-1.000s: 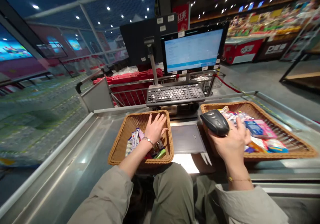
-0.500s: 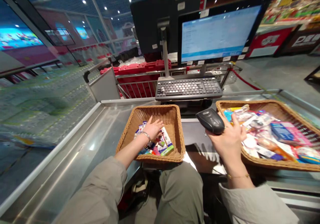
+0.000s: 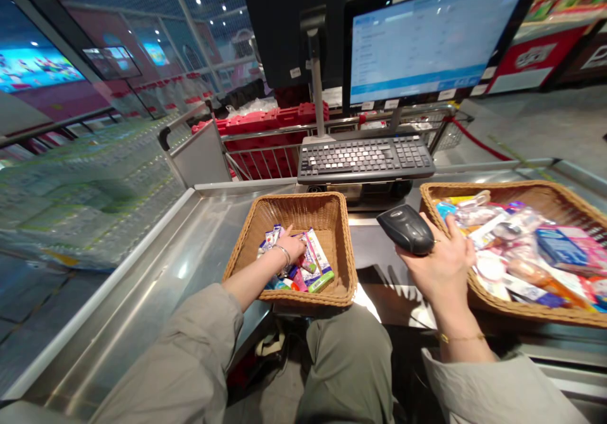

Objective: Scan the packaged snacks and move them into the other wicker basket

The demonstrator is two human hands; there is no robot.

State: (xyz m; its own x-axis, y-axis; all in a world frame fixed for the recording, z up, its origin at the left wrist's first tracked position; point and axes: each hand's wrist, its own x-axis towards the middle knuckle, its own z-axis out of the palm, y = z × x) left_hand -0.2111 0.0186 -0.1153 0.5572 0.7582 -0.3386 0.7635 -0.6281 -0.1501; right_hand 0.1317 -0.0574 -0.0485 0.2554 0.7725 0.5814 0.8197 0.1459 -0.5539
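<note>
My left hand (image 3: 293, 247) reaches down into the small wicker basket (image 3: 296, 209) and its fingers curl onto the small packets (image 3: 313, 266) lying there; which packet it grips is hidden. My right hand (image 3: 441, 263) is raised between the two baskets, closed around a black handheld barcode scanner (image 3: 406, 228). Just right of that hand, the large wicker basket (image 3: 545, 191) is filled with several colourful packaged goods (image 3: 521, 247).
A keyboard (image 3: 365, 157) and a lit monitor (image 3: 436, 35) stand behind the baskets on the steel checkout counter (image 3: 156, 285). A red crate in a wire trolley (image 3: 265, 139) lies beyond. My knees sit under the counter gap.
My left hand has sunk from the far part of the small basket down onto the packets and curled. The view has tilted down and closer; the scanner hand stays roughly in place.
</note>
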